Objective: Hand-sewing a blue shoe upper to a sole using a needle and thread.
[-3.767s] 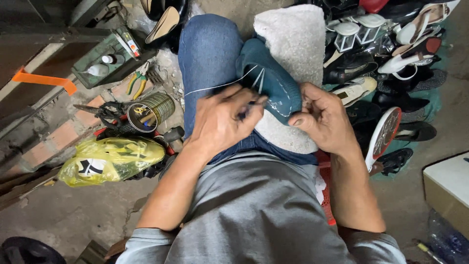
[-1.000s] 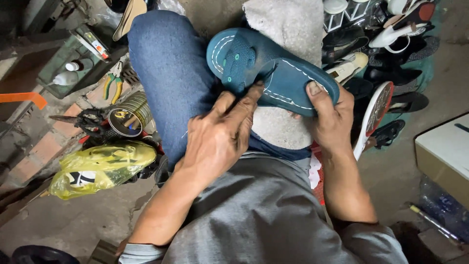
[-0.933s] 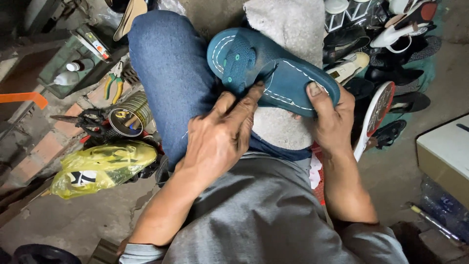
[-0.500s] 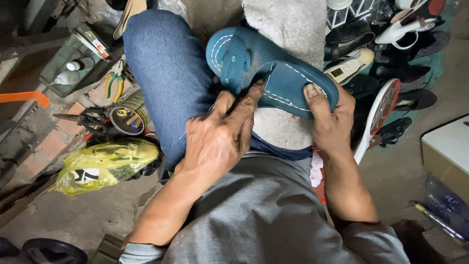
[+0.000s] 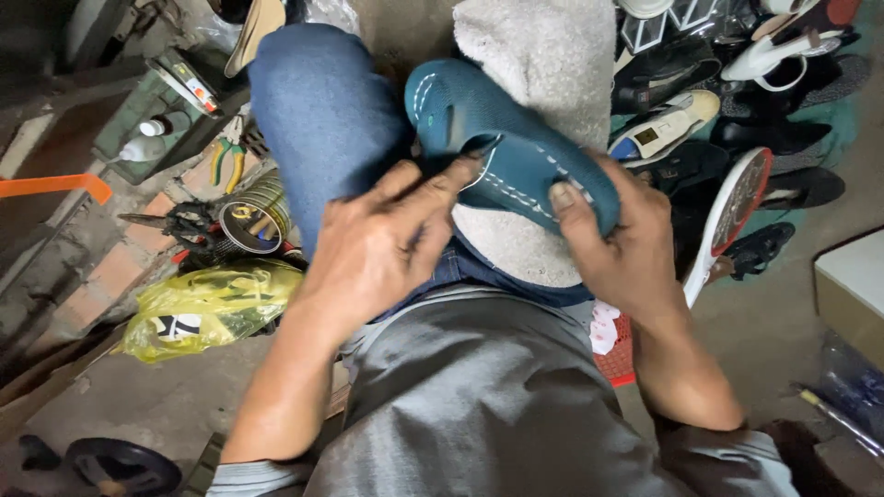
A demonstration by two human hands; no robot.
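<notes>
Gripping the teal shoe (image 5: 516,152) with my right hand (image 5: 615,248), thumb clamped over its stitched edge and fingers curled underneath, I keep it tilted sole-up so the white stitching faces me. My left hand (image 5: 378,253) comes in from the other side, index finger stretched and its tip pressing on the shoe's edge, other fingers loosely bent and holding nothing that I can see. The shoe rests on a grey fuzzy cloth (image 5: 543,64) draped over my lap, which pads it and stops it sliding. Left of the shoe rises my knee in blue jeans (image 5: 322,120). Further left of the shoe, within reach on the floor, sit an open tin can (image 5: 253,216), green-handled pliers (image 5: 226,161) and a yellow plastic bag (image 5: 207,308). Right of the shoe lies a heap of other shoes (image 5: 727,120).
</notes>
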